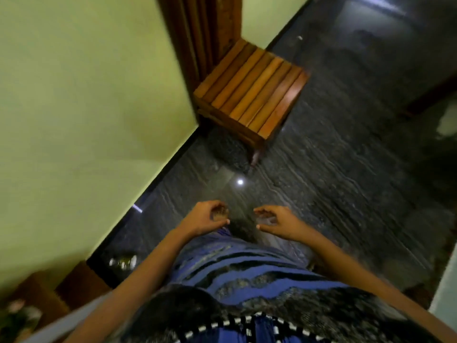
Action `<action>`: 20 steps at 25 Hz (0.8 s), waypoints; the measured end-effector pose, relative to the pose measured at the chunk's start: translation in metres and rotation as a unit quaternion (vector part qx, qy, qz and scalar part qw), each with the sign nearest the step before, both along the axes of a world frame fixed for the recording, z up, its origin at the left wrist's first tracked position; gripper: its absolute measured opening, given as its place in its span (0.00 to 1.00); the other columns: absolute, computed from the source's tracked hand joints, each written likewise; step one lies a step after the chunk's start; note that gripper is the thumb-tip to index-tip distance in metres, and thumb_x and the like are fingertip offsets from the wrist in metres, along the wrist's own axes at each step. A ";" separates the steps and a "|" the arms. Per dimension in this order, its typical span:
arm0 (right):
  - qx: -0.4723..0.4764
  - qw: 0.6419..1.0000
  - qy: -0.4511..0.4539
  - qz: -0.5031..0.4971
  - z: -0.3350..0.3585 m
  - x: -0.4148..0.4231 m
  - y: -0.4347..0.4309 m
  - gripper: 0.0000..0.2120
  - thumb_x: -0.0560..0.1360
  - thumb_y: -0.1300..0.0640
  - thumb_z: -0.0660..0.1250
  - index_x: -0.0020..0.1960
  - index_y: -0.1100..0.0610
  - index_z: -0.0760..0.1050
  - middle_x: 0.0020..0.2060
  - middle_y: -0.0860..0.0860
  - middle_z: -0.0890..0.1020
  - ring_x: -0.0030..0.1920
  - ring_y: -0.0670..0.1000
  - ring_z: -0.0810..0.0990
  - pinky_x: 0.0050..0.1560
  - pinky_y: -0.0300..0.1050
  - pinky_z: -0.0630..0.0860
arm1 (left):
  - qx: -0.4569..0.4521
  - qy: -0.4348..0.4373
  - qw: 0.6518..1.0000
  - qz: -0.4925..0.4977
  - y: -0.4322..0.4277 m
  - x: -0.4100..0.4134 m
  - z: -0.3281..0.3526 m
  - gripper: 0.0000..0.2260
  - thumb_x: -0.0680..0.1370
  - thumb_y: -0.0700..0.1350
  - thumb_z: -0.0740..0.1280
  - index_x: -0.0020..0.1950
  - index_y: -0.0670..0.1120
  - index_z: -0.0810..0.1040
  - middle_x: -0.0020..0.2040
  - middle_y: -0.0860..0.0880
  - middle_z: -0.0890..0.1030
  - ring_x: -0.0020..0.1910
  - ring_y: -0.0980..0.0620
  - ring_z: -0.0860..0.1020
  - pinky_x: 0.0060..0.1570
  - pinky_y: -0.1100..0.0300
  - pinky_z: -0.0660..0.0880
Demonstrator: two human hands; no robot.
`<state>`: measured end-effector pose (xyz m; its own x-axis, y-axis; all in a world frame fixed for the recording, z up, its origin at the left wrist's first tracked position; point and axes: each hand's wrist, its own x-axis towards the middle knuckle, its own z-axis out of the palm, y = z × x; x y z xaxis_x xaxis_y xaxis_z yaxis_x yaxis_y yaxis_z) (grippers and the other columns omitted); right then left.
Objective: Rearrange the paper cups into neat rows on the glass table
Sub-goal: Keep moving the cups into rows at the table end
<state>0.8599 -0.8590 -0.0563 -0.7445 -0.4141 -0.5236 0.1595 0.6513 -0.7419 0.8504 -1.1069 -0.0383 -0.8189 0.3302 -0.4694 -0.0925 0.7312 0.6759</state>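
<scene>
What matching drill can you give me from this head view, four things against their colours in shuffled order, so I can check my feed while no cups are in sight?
Things:
1. slatted stool
2. wall
3. floor
4. garment

Colours:
a. pale green
b. blue with black bands
c. orange-brown wood
d. dark grey, glossy

Pairs: 1-c, 2-a, 3-d, 4-b.
</scene>
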 end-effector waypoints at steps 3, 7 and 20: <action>-0.018 0.992 -0.003 -0.122 0.010 -0.039 0.010 0.21 0.72 0.54 0.70 0.64 0.55 0.72 0.60 0.52 0.77 0.59 0.48 0.75 0.53 0.30 0.70 | -0.001 -0.006 0.997 -0.077 0.021 -0.083 0.003 0.23 0.71 0.47 0.72 0.63 0.40 0.74 0.59 0.43 0.79 0.58 0.48 0.76 0.56 0.63 0.70; -0.031 0.958 -0.015 -0.285 0.012 -0.063 0.044 0.22 0.73 0.56 0.69 0.65 0.58 0.70 0.62 0.54 0.75 0.61 0.53 0.74 0.59 0.44 0.73 | -0.005 -0.024 0.977 -0.212 0.073 -0.166 -0.002 0.23 0.71 0.48 0.72 0.63 0.41 0.74 0.59 0.44 0.79 0.59 0.49 0.76 0.55 0.68 0.68; 0.002 0.871 0.005 -0.491 0.008 -0.138 0.287 0.21 0.71 0.57 0.72 0.62 0.58 0.74 0.52 0.50 0.80 0.50 0.42 0.77 0.44 0.18 0.67 | 0.024 -0.035 0.933 -0.357 0.378 -0.323 -0.001 0.22 0.70 0.47 0.73 0.62 0.44 0.75 0.55 0.47 0.80 0.53 0.56 0.77 0.53 0.67 0.72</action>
